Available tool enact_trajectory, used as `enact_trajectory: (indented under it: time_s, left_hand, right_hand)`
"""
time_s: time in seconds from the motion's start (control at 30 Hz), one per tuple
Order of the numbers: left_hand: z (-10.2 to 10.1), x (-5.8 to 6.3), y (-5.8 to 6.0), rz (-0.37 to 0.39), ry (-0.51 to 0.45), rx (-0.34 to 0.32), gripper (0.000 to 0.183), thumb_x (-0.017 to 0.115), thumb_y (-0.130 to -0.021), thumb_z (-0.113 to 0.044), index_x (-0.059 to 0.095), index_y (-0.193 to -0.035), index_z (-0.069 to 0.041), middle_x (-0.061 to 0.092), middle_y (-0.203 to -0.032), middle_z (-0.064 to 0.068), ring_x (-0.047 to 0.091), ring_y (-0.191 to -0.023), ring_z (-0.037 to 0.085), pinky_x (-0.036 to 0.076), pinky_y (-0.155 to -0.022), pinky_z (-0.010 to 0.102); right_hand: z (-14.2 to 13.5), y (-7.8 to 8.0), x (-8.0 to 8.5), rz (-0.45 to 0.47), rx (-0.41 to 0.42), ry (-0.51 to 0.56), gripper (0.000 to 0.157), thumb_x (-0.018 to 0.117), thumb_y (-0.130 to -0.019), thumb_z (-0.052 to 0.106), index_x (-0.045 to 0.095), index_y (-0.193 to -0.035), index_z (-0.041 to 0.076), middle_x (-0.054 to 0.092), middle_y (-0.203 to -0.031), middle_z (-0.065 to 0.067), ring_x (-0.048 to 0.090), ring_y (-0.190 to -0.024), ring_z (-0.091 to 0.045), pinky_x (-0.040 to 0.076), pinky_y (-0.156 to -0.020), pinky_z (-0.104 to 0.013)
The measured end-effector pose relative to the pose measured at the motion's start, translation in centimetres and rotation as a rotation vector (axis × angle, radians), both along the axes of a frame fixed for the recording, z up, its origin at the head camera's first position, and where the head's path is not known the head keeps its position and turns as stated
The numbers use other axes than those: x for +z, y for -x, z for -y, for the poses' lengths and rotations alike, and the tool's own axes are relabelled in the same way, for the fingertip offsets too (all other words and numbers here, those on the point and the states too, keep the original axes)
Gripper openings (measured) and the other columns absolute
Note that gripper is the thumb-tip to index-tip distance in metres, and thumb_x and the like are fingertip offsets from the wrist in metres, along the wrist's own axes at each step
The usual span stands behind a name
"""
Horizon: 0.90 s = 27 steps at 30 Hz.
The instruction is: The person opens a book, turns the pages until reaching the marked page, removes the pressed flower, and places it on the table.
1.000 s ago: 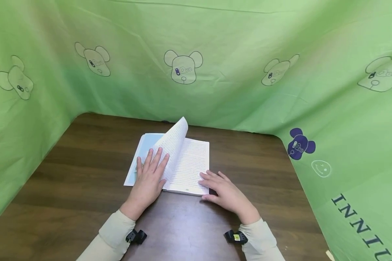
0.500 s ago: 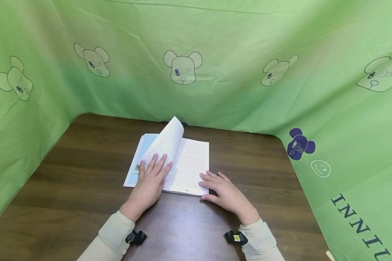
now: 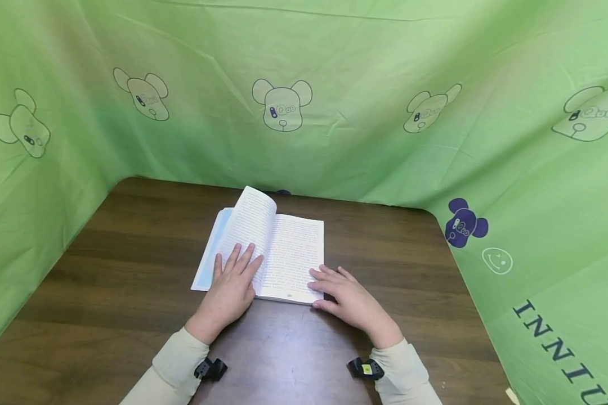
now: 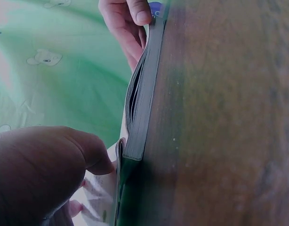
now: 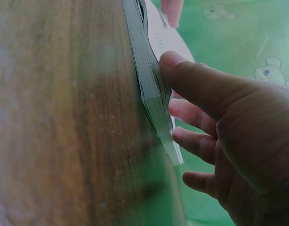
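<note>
An open book [image 3: 294, 253] with printed pages lies on the table in the head view. My left hand [image 3: 229, 292] rests spread on its left side, fingers straight over a leaf [image 3: 253, 216] whose far end curls up off the book. A light blue strip of page [image 3: 210, 259] shows beneath at the far left. My right hand [image 3: 352, 298] touches the lower right corner with extended, relaxed fingers. In the right wrist view its thumb [image 5: 172, 60] lies along the page edges [image 5: 151, 84]. In the left wrist view, the thick page block [image 4: 144, 103] bulges near the spine.
The dark wooden table [image 3: 132, 247] extends around the book on every side. Green cloth [image 3: 344, 152] printed with bear heads hangs along its back and sides. Black wrist devices [image 3: 211, 368] sit at both cuffs.
The raised leaf has swung leftward and lies lower, covering most of the blue page. My left hand has drawn slightly toward me along it. The right hand has stayed in place.
</note>
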<state>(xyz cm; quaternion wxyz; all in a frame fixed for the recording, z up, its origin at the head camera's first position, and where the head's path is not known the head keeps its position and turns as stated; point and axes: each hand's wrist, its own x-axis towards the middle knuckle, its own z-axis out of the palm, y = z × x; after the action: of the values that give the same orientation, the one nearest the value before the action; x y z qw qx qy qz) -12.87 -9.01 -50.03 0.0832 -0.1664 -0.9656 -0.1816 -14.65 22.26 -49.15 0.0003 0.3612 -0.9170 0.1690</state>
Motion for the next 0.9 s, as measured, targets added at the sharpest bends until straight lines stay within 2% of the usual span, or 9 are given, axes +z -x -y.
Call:
enact_trajectory:
  time_s: [0.2, 0.4, 0.6, 0.77, 0.9]
  left_hand:
    - [0.14, -0.05, -0.05, 0.034, -0.005, -0.01, 0.057, 0.061, -0.094, -0.009, 0.055, -0.149, -0.018, 0.031, -0.167, 0.013, 0.023, -0.155, 0.041, 0.015, -0.116, 0.076]
    - [0.17, -0.16, -0.09, 0.071, -0.003, 0.044, 0.053, 0.06, -0.093, -0.013, 0.06, -0.145, -0.022, 0.039, -0.16, 0.022, 0.034, -0.148, 0.049, 0.023, -0.11, 0.079]
    - [0.08, -0.2, -0.1, 0.076, 0.011, 0.08, 0.043, 0.056, -0.101, -0.026, 0.062, -0.143, -0.022, 0.045, -0.156, 0.023, 0.039, -0.144, 0.05, 0.027, -0.107, 0.081]
    - [0.09, -0.19, -0.1, 0.104, 0.016, 0.075, 0.046, 0.06, -0.102, -0.038, 0.061, -0.144, -0.02, 0.043, -0.157, 0.023, 0.036, -0.145, 0.051, 0.026, -0.107, 0.081]
    - [0.04, -0.1, 0.0, 0.11, -0.021, 0.034, 0.044, 0.065, -0.1, -0.033, 0.062, -0.143, -0.02, 0.042, -0.159, 0.02, 0.032, -0.149, 0.047, 0.024, -0.11, 0.078]
  right_hand:
    - [0.02, 0.04, 0.02, -0.03, 0.016, -0.006, 0.037, 0.073, -0.095, 0.033, 0.073, -0.127, 0.014, 0.056, -0.151, -0.004, 0.045, -0.146, -0.029, 0.029, -0.119, -0.061]
    - [0.13, 0.01, 0.31, -0.092, 0.041, -0.015, 0.018, 0.072, -0.096, 0.022, 0.078, -0.111, 0.015, 0.065, -0.141, -0.004, 0.053, -0.14, -0.03, 0.037, -0.114, -0.059]
    - [0.12, -0.06, 0.61, -0.127, 0.068, -0.039, 0.008, 0.076, -0.092, 0.017, 0.077, -0.1, 0.018, 0.066, -0.14, -0.005, 0.056, -0.137, -0.031, 0.041, -0.111, -0.059]
    - [0.12, -0.02, 0.62, -0.127, 0.071, -0.045, 0.005, 0.074, -0.094, 0.016, 0.073, -0.095, 0.02, 0.065, -0.14, -0.006, 0.056, -0.137, -0.032, 0.042, -0.11, -0.06]
    - [0.23, 0.01, 0.51, -0.113, 0.048, -0.034, 0.006, 0.071, -0.096, 0.015, 0.069, -0.095, 0.02, 0.065, -0.14, -0.007, 0.056, -0.136, -0.031, 0.043, -0.109, -0.06]
